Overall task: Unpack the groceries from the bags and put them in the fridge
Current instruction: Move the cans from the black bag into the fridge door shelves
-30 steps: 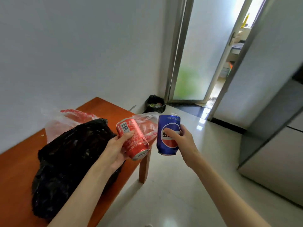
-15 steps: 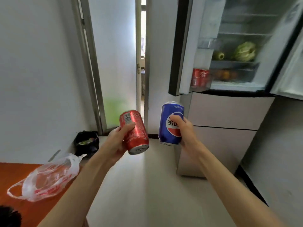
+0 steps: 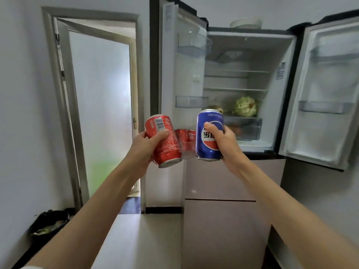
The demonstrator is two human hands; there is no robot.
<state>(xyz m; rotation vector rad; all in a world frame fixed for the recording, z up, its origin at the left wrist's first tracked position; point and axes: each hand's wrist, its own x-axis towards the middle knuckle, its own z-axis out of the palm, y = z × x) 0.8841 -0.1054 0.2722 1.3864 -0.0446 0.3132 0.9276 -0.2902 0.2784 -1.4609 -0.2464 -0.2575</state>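
My left hand [image 3: 146,146] grips a red cola can [image 3: 165,144], tilted with its base toward me. A blue Pepsi can [image 3: 207,150] stands upright in my right hand [image 3: 226,141]. Both cans are held up in front of the open fridge [image 3: 239,55], whose two upper doors swing wide. Several red cans [image 3: 187,137] sit in the left door's lowest bin, just behind the two held cans. A green cabbage [image 3: 245,106] rests on a lower shelf inside. The bags are out of view.
The left fridge door [image 3: 182,74] and right fridge door [image 3: 326,94] jut toward me. Closed drawers [image 3: 221,191] lie below. An open doorway [image 3: 101,105] is at the left, and a black bin [image 3: 48,224] stands on the floor at the lower left.
My view has swung from the table and bags to the open fridge. Both hands have risen with their cans and come closer to the fridge's left door.
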